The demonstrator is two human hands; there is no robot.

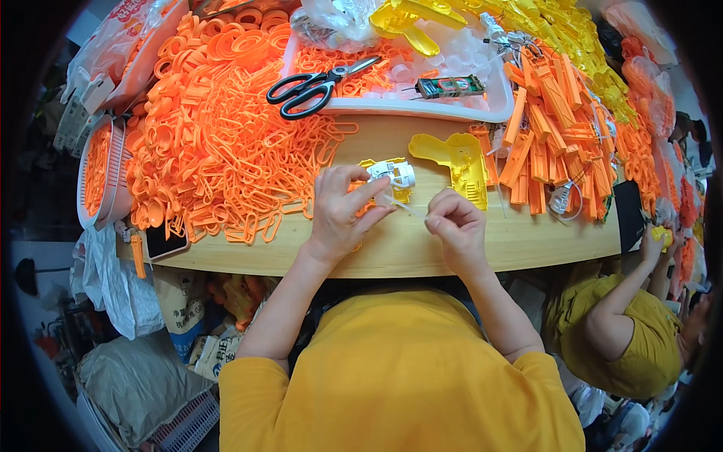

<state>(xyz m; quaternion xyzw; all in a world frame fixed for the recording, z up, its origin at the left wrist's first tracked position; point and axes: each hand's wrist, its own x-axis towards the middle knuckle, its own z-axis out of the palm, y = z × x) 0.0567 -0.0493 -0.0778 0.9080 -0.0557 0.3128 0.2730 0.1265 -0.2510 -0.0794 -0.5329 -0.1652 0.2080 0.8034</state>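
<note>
A thin, pale translucent strip (407, 208) stretches between my two hands above the near part of the table. My left hand (343, 211) is closed, its thumb and fingers around the strip's left end. The right end meets the pinched fingertips of my right hand (458, 224). Just beyond my left fingertips lies a white cylindrical plastic mechanism (402, 175), resting in a yellow plastic shell half (367, 163) that my left hand partly covers. Behind my right hand, a second yellow shell half (468, 172) lies with its ribbed inside facing up.
Orange plastic clips (241, 151) heap up on the left, orange bar-shaped parts (553, 128) on the right. At the back, black-handled scissors (316, 89) and a small circuit module (450, 87) lie across a white tray (482, 113). A co-worker (625, 324) sits at right.
</note>
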